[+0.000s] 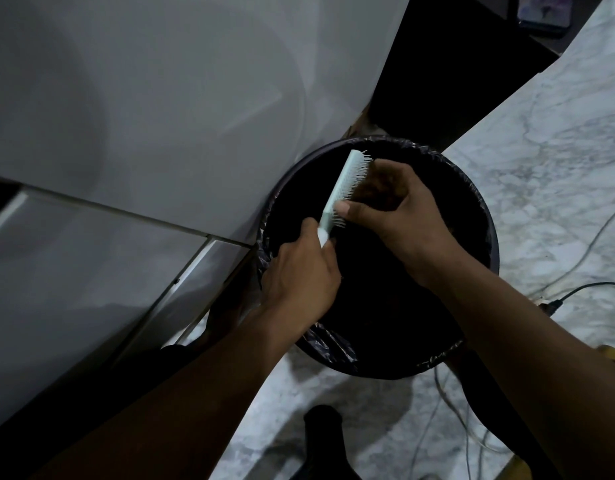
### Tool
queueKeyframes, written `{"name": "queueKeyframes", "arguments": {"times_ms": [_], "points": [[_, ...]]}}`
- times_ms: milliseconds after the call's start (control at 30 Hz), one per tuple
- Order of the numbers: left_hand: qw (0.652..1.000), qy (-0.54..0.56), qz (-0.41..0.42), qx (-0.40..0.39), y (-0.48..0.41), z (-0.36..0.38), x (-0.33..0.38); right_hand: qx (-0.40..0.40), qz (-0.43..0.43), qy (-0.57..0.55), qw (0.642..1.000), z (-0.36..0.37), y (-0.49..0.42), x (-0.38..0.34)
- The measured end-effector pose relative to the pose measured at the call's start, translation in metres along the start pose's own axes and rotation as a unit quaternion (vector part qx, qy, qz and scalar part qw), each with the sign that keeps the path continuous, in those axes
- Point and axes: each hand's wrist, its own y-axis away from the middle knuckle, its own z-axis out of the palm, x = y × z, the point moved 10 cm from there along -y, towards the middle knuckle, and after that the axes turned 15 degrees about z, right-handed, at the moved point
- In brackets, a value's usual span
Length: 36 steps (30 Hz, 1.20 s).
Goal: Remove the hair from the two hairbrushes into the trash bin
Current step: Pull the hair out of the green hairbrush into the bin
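Note:
A pale mint hairbrush (346, 183) is held over the round black trash bin (486, 216), bristles facing right. My left hand (302, 275) is shut on its handle at the lower end. My right hand (392, 209) rests against the bristles, thumb at the brush's base and fingers curled over a dark brownish clump that looks like hair (365, 194). The bin is lined with a black bag and its inside is too dark to make out. I see only one hairbrush.
A white cabinet wall (143, 116) stands close on the left of the bin. The floor (548, 161) is grey-veined marble. Thin cables (576, 289) run across it on the right. A dark bottle-like object (321, 441) stands near the bottom edge.

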Motion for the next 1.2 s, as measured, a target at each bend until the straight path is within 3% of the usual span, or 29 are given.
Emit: {"name": "queueKeyframes", "arguments": {"times_ms": [433,700,867,933,1033,1200], "points": [[1.000,0.022,0.000,-0.014,-0.001,0.004,-0.002,0.078,0.076,-0.096,0.989,-0.025,-0.005,0.006],[0.997,0.065,-0.028,0.025,-0.006,-0.001,-0.015,0.100,0.145,-0.132,0.975,-0.048,-0.007,0.012],[0.997,0.064,-0.016,0.031,-0.007,-0.002,-0.015,0.095,0.158,-0.051,0.982,-0.045,-0.012,0.019],[0.997,0.070,-0.011,0.035,-0.007,-0.003,-0.014,0.100,0.144,0.052,0.983,-0.041,-0.015,0.021],[0.997,0.064,-0.007,0.034,-0.007,-0.002,-0.013,0.092,0.153,0.173,0.969,-0.036,-0.015,0.027],[0.997,0.065,0.005,0.035,-0.007,-0.002,-0.010,0.077,0.205,0.250,0.943,-0.037,-0.019,0.043]]}}
